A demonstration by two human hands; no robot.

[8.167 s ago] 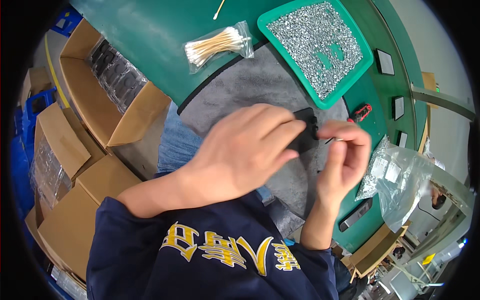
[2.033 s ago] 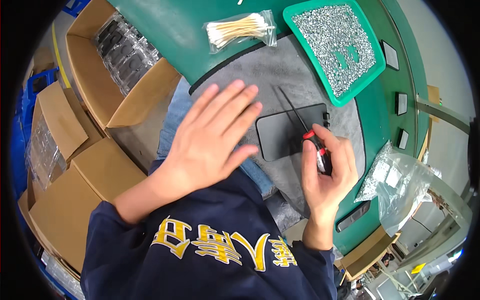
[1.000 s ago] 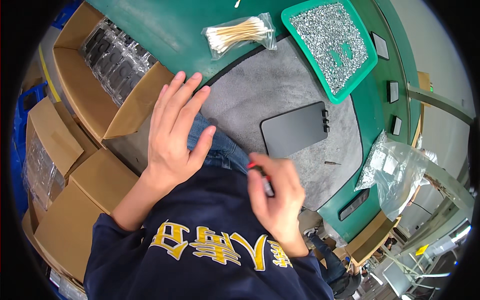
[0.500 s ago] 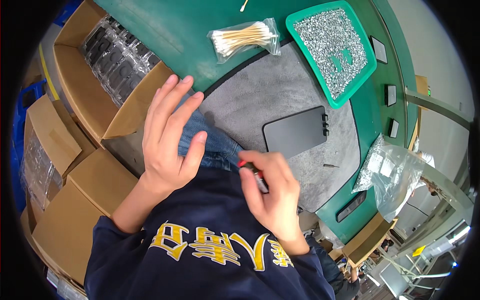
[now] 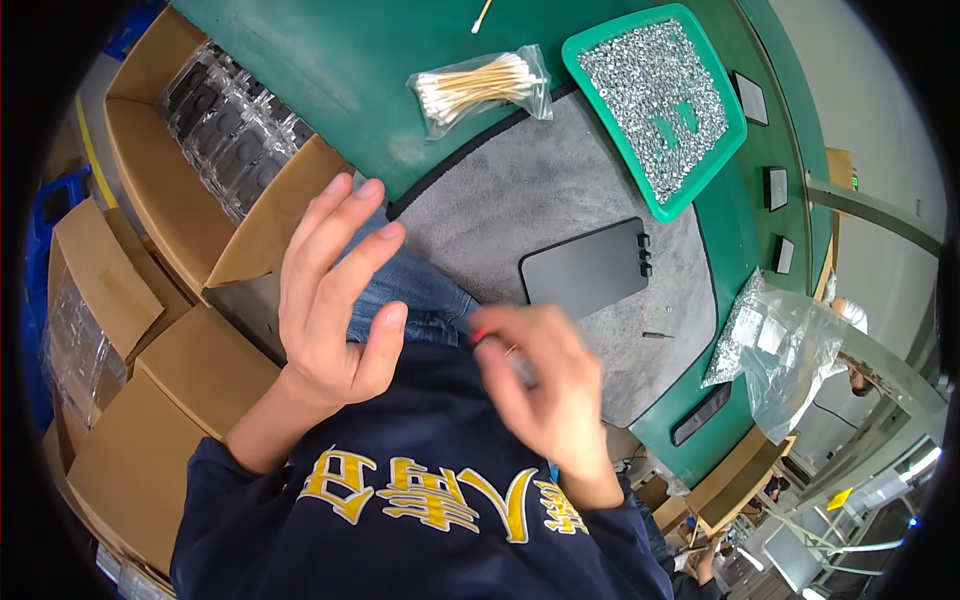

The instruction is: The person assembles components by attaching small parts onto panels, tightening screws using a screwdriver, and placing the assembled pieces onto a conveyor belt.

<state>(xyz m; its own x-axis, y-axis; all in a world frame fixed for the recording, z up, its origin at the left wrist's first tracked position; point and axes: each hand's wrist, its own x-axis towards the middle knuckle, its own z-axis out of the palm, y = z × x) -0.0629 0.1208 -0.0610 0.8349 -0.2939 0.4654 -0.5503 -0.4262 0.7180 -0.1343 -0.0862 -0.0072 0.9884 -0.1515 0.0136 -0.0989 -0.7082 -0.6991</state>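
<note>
My left hand (image 5: 328,325) is raised above my lap, fingers spread and loosely bent, holding nothing. The fingers of my right hand (image 5: 555,385) are curled around a red-and-black handle (image 5: 480,336) in front of my shirt; motion blur and my grip hide most of it. Beyond that hand, a flat black plate (image 5: 583,268) with three small black knobs along its right edge lies on the grey cloth (image 5: 510,170) on my green counter (image 5: 300,60). Near the plate's lower right lies a small dark pin (image 5: 655,335). The green tray (image 5: 733,140) of metal bits is farther off, with bagged cotton swabs (image 5: 475,83) to its left.
</note>
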